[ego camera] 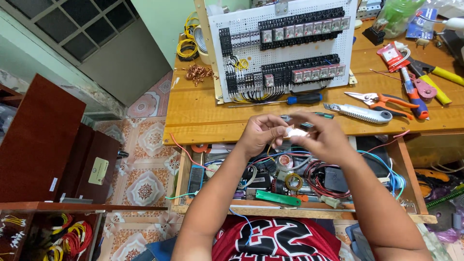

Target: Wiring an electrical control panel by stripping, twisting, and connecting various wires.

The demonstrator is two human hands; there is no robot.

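My left hand (261,134) and my right hand (323,137) meet above the front edge of the wooden workbench (203,113). Between the fingertips of both hands sits a small clear-and-white relay-like part (295,131). Just beyond the hands stands a white perforated panel (285,48) tilted upright, carrying rows of black relay sockets and terminal blocks with yellow and black wires. A blue-handled screwdriver (302,99) lies at the panel's foot.
On the bench to the right lie a grey utility knife (360,113), orange-handled snips (384,101), and red and yellow tools (425,87). An open drawer (290,181) below my hands holds wires, tape rolls and a green tool. Copper scraps (197,73) lie left of the panel.
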